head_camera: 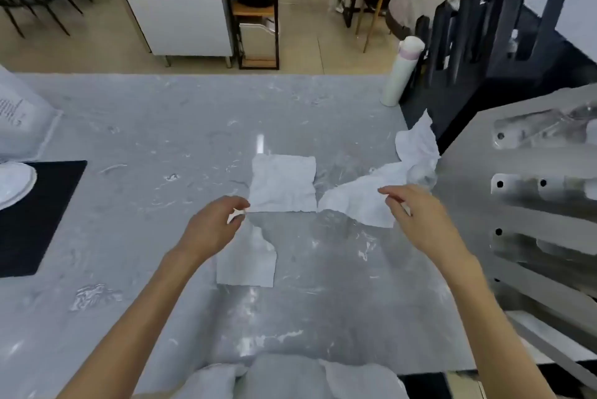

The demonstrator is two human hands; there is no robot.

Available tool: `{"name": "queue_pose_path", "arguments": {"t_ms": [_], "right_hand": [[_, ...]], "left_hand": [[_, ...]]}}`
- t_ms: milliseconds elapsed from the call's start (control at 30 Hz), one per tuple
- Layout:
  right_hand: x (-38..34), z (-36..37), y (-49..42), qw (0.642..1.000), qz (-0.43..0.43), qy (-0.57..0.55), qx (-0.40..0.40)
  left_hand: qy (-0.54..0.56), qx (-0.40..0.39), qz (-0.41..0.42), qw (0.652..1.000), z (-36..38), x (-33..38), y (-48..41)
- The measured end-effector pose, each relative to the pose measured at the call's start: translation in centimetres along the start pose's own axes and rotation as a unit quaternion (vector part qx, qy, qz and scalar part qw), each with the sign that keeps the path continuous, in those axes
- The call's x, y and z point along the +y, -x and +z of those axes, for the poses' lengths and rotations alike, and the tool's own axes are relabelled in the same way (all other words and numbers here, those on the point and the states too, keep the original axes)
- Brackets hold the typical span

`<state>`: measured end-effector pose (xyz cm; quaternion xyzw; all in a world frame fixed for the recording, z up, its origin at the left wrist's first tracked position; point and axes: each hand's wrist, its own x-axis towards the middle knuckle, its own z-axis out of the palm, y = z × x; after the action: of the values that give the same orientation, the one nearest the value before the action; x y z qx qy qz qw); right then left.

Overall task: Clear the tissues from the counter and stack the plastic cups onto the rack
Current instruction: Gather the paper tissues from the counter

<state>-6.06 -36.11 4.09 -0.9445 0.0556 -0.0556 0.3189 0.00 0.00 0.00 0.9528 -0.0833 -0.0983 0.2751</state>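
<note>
Tissues (283, 183): thin, limp, tear-prone sheets lying flat mid-frame on the desk (145, 140); probably best pinched at an edge.
Left hand (214, 225): pinching a tissue corner.
Right hand (416, 214): half-open, empty, over another sheet.

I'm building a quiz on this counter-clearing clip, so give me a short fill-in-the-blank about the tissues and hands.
1. The left hand pinches the near-left corner of the flat ____.
2. The right hand hovers over a tissue that is ____ rather than flat.
3. A black mat lies on the counter's ____ side.

Missing words: tissue; crumpled; left
</note>
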Motion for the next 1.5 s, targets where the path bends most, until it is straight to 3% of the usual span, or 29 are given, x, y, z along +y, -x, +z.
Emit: {"name": "queue_pose_path", "arguments": {"t_ms": [67,167,233,300,433,567,700,800,900,1000,1067,1233,1333,1500], "right_hand": [[0.5,0.3,-3.7,0.989,-0.026,0.127,-0.067],[1.6,1.5,-8.0,0.931,-0.020,0.308,-0.195],[2.6,3.0,-9.0,0.898,-0.019,0.361,-0.250],[3.5,4.3,-9.4,0.889,-0.018,0.373,-0.266],[4.1,5.7,-9.7,0.919,-0.055,0.353,-0.169],[4.0,5.0,-9.5,0.964,-0.092,0.231,-0.093],[3.2,2.0,-9.5,0.996,-0.079,0.048,0.000],[3.8,-1.2,-12.4,0.992,-0.081,0.064,0.066],[5.2,-3.6,-18.7,0.978,-0.004,0.209,0.013],[7.3,-3.4,-24.2,0.918,0.099,0.350,-0.161],[9.0,-2.2,-26.1,0.883,0.124,0.392,-0.226],[12.7,1.4,-27.2,0.876,0.141,0.379,-0.264],[14.1,2.7,-27.8,0.875,0.191,0.345,-0.281],[15.5,3.8,-29.3,0.886,0.220,0.327,-0.246]], "left_hand": [[-0.060,-0.073,-0.022,0.995,0.3,-0.7,-0.9],[-0.109,-0.202,-0.040,0.973,1.9,-1.8,-1.1],[-0.134,-0.251,-0.034,0.958,3.6,-2.3,-1.0],[-0.155,-0.277,-0.028,0.948,5.6,-2.8,-0.6],[-0.198,-0.224,-0.045,0.953,8.6,-4.3,0.2],[-0.197,-0.145,-0.023,0.969,9.3,-5.5,0.4],[-0.112,-0.103,-0.018,0.988,7.3,-5.6,-0.8],[-0.040,-0.054,0.023,0.997,4.9,-4.2,-4.3],[-0.100,-0.069,0.063,0.991,3.9,-1.4,-10.6],[-0.183,-0.120,0.071,0.973,5.0,1.4,-16.4],[-0.218,-0.155,0.062,0.962,6.5,2.5,-19.2],[-0.287,-0.227,0.021,0.930,10.5,3.2,-22.5],[-0.284,-0.193,-0.017,0.939,11.7,3.4,-22.7],[-0.265,-0.125,-0.050,0.955,12.5,3.8,-22.7]]}}
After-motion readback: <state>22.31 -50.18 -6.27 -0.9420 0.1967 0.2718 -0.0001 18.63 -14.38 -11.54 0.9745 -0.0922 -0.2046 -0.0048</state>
